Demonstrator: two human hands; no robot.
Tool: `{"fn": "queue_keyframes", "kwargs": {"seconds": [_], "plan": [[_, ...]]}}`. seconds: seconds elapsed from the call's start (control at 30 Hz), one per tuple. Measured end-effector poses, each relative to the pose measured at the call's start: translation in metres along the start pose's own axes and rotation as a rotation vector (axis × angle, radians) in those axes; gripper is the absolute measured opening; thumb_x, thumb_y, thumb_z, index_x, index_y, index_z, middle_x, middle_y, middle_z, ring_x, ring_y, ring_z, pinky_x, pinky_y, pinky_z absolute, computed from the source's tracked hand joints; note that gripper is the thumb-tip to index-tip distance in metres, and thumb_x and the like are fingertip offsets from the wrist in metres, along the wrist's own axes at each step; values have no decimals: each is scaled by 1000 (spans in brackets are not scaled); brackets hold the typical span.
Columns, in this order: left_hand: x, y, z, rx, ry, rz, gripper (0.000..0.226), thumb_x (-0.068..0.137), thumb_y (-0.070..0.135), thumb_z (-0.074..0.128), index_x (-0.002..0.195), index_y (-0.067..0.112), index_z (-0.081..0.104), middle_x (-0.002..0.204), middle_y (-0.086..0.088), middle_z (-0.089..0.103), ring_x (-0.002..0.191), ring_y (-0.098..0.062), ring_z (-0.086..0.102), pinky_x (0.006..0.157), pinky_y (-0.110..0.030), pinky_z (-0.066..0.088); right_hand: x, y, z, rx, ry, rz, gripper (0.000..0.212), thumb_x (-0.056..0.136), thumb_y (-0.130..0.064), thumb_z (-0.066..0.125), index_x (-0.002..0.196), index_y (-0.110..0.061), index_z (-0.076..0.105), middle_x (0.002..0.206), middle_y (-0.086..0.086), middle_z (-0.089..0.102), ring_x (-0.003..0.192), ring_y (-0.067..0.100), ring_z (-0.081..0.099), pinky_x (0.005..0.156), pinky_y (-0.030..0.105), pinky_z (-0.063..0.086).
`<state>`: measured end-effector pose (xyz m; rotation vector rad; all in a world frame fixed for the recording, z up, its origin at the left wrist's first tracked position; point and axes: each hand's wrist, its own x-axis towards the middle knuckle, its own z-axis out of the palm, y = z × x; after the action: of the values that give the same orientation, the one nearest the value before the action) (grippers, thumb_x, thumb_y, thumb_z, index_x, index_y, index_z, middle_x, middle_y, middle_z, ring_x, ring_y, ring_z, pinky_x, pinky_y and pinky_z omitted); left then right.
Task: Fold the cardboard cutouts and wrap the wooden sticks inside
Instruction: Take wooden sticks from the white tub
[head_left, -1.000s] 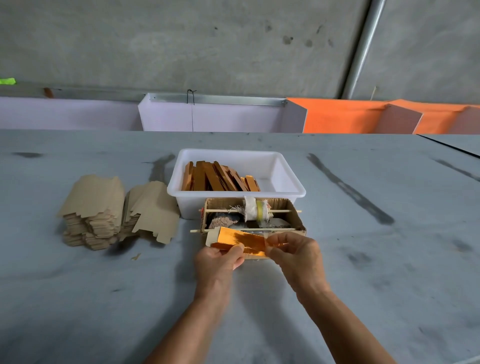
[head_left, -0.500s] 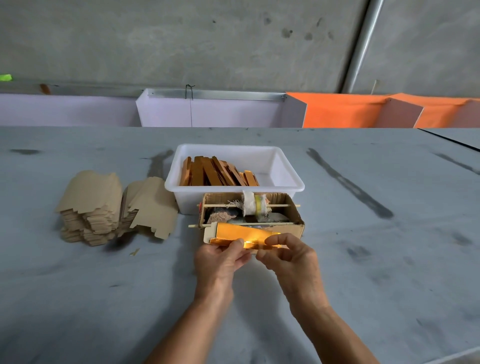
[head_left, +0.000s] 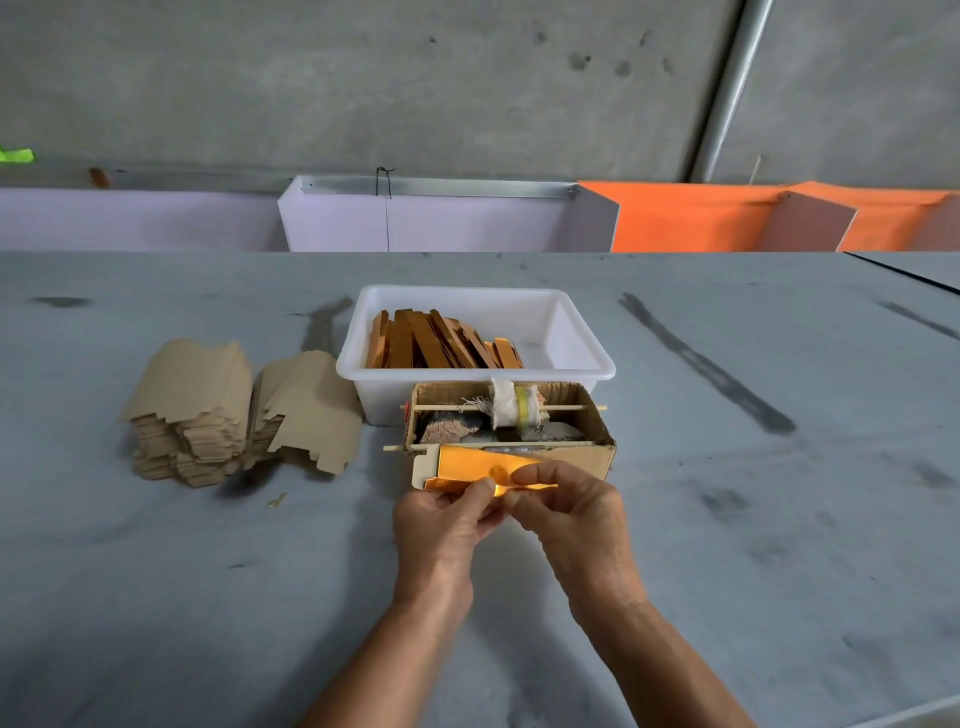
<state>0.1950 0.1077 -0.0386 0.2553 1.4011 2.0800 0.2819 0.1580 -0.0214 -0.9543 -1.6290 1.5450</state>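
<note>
Left hand (head_left: 441, 519): thumb and fingers pinching the gold-faced cutout (head_left: 483, 470) at centre frame.
Right hand (head_left: 566, 506): fingertips clamped on its right end.
Sticks: not visible; possibly inside.
Risk: half-folded flap springing open if either pinch slackens.
Spare cutouts (head_left: 197, 410): stacked centre-left.

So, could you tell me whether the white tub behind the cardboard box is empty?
No, the white tub holds a pile of orange-brown wrapped pieces leaning in its left half.
</note>
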Motion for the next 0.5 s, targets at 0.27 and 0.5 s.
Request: {"fn": "queue_keyframes", "kwargs": {"seconds": [0.27, 0.5], "plan": [[-2, 2, 1, 9, 2, 1, 19, 81, -12, 60, 70, 2, 67, 63, -10, 69, 59, -21, 67, 54, -26, 56, 2, 3, 2, -82, 17, 16, 21, 75, -6, 76, 75, -26, 70, 54, -11, 65, 49, -4, 57, 46, 7, 39], [-2, 1, 1, 12, -18, 12, 22, 82, -12, 59, 68, 3, 66, 60, -8, 67, 55, -18, 66, 54, -25, 55, 4, 3, 3, -137, 29, 32, 22, 74, -9, 77, 75, -30, 71, 71, -4, 72, 67, 4, 66, 59, 14, 46]]}}
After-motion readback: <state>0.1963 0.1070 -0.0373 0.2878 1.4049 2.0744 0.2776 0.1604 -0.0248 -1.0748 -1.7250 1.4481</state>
